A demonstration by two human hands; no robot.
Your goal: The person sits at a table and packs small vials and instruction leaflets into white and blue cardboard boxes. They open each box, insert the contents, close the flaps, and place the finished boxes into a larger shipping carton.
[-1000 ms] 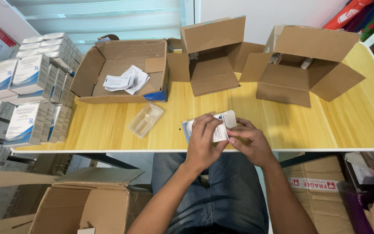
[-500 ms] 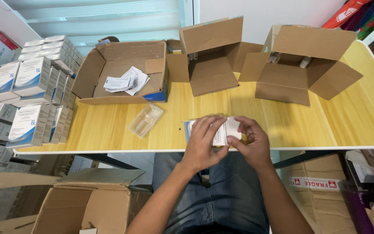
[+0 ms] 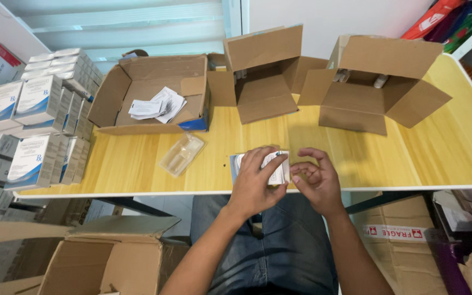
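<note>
Left hand (image 3: 255, 183) grips one small white carton (image 3: 277, 168) at the near edge of the wooden table (image 3: 454, 158). Right hand (image 3: 318, 183) sits just beside it, fingers curled loosely, holding nothing. One clear plastic tray (image 3: 182, 154) lies left. Beyond: three open cardboard boxes (image 3: 154, 93). Far left: stacked white-and-blue cartons (image 3: 34, 125).

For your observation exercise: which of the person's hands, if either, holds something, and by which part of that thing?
The left hand holds a small white carton, fingers wrapped over its top and left side. The right hand is beside its right end, apparently holding nothing.
</note>
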